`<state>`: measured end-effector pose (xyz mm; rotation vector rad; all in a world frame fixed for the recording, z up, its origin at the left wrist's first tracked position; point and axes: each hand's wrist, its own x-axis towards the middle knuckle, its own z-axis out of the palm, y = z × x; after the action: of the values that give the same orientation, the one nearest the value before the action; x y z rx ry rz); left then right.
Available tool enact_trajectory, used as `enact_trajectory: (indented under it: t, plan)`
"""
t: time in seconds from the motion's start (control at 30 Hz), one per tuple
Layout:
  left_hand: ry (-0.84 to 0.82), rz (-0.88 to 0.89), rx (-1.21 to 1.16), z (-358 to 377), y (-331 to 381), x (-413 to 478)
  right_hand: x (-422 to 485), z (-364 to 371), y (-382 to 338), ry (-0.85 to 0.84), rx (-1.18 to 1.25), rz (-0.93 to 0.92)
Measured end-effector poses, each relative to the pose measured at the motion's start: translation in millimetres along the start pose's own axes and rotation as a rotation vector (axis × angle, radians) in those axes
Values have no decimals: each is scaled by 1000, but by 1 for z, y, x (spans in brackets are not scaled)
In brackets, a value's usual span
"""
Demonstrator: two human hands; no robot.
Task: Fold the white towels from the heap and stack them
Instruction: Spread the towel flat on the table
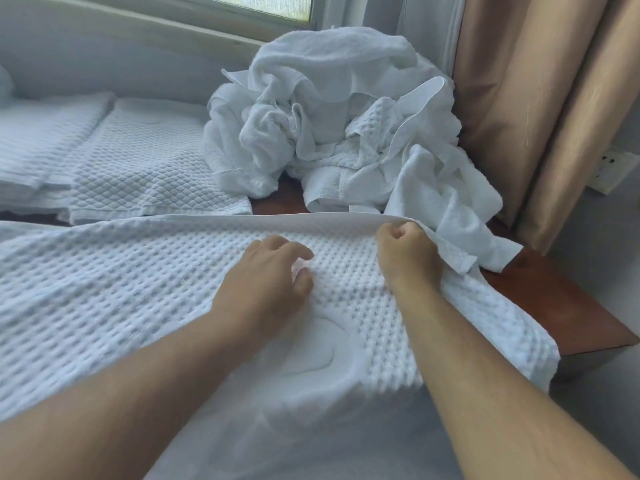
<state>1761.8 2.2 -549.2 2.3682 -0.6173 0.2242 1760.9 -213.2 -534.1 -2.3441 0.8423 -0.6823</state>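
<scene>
A white waffle towel (pixel 121 289) lies spread across the brown desk (pixel 561 306), with its near part hanging over the desk's edge. The right hand (pixel 407 252) has its grip clamped on the towel's far hem. Just beside it, the left hand (pixel 273 271) pinches a small tuck of the weave. Behind them the heap (pixel 329 116) of crumpled towels sits against the curtain (pixel 536 98), with folded towels (pixel 145 161) to its left.
</scene>
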Motion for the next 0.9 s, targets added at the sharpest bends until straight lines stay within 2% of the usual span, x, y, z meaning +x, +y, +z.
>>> enact_trajectory:
  t: [0.1,0.2,0.27,0.37,0.47,0.53,0.77,0.9]
  plan:
    - [93,-73,6,-7,-4,18,3,0,5,99,213,53]
    - [205,-38,91,-9,-5,29,2,-3,9,188,382,71]
    - [176,-6,189,-4,-9,32,1,-3,10,194,411,46]
    - [83,-89,291,2,-18,38,3,-2,10,131,374,39]
    - [18,-141,318,2,-18,43,6,-3,11,111,373,72]
    - [33,-145,298,1,-17,42,5,-5,11,153,439,91]
    - [276,49,244,-13,-9,29,4,-14,18,410,755,212]
    - [192,76,300,-22,8,15,3,-15,17,431,784,237]
